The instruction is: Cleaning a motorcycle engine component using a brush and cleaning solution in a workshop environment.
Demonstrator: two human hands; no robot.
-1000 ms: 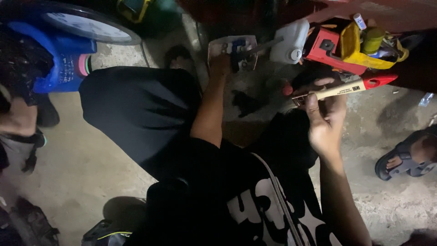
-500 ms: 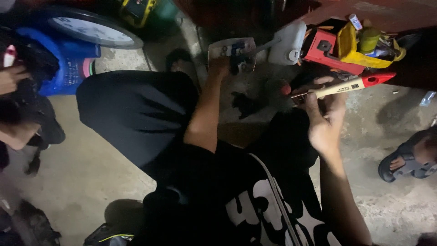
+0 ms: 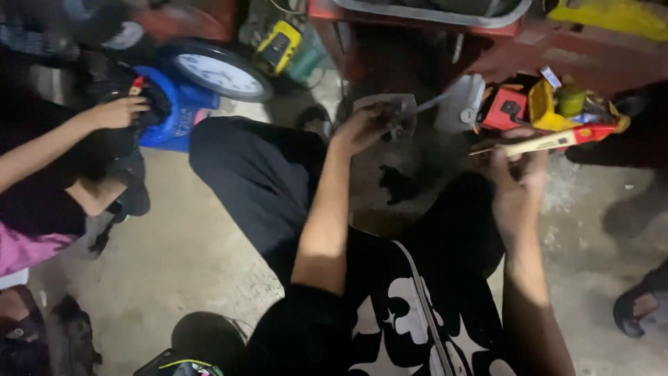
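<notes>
A dim concrete floor (image 3: pixel 174 264) lies under the crouched person. The left hand (image 3: pixel 363 129) has its grip clamped on a small grey metal part (image 3: pixel 390 108), just left of the white jug (image 3: pixel 465 104). The right hand (image 3: pixel 516 177), below that jug's right, pinches a red-tipped screwdriver (image 3: pixel 550 142).

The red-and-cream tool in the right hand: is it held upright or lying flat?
Lying nearly flat. The tool runs almost level, red end right and slightly higher, with the right hand gripping its cream end from below.
</notes>
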